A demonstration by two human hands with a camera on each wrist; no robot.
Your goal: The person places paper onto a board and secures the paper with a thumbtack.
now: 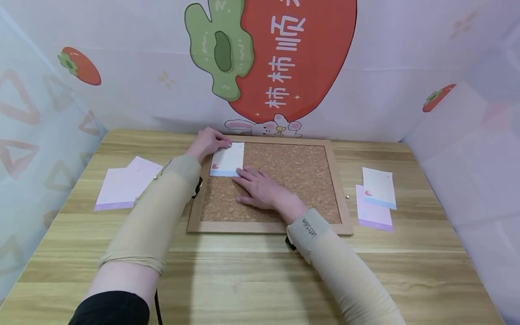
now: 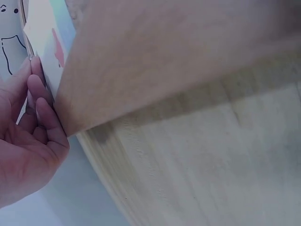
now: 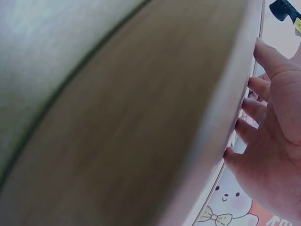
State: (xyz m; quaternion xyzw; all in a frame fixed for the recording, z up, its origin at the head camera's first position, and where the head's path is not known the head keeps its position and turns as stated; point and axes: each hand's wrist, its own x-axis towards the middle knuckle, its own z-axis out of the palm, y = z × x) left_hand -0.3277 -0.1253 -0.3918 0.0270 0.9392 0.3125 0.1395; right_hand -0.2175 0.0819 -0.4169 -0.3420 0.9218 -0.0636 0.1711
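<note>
A white backdrop [image 1: 390, 40] printed with a large red fruit stands behind the wooden desk [image 1: 243, 284]. On the desk, toward its far side, lies a framed cork board [image 1: 292, 180]. Tan sleeves [image 1: 162, 212] cover both forearms, which reach in from the near side. The right grip [image 1: 260, 187] is spread, palm down over the cork, its fingertips touching the card at the near right corner. The left grip [image 1: 210, 143] is at the board's far left corner, thumb and forefinger pinching a small bead [image 1: 230, 145] at the card's far edge. Left of the board, two lilac sheets [image 1: 115, 185] overlap; to its right, a white sheet [image 1: 378, 183] partly covers another lilac one. The card [image 1: 227, 158] lies in the cork's far left corner, between the grips, its blue band on the near edge. A loose bead [image 1: 347, 197] sits just beside the frame's right side.
</note>
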